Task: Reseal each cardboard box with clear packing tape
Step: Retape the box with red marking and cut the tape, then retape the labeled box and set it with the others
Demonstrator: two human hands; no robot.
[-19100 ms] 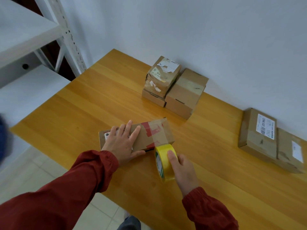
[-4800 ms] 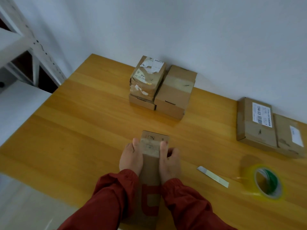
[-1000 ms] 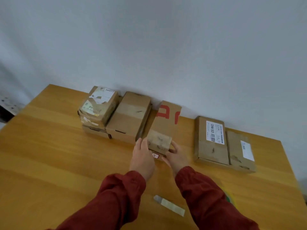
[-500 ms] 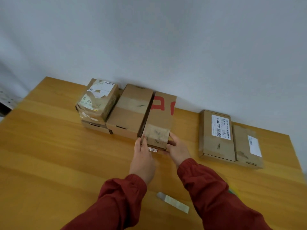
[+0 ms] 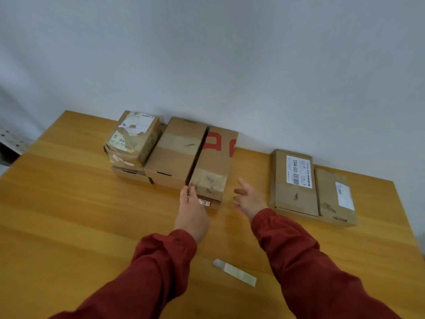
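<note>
Left hand [image 5: 192, 211] rests straight-fingered against the red-printed box [image 5: 213, 162] — right hand [image 5: 249, 199] hovers beside it, fingers spread.

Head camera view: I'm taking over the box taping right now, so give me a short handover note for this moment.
Left hand: open, fingertips touching the near left corner of the red-printed box. Right hand: open, empty, clear of it.
That box lies on the table against a plain box, tape across its near end: looks done.
To do: perhaps the barcode-labelled box and the flat box beside it, at right. Tape roll not visible; a pale strip lies near you.
</note>
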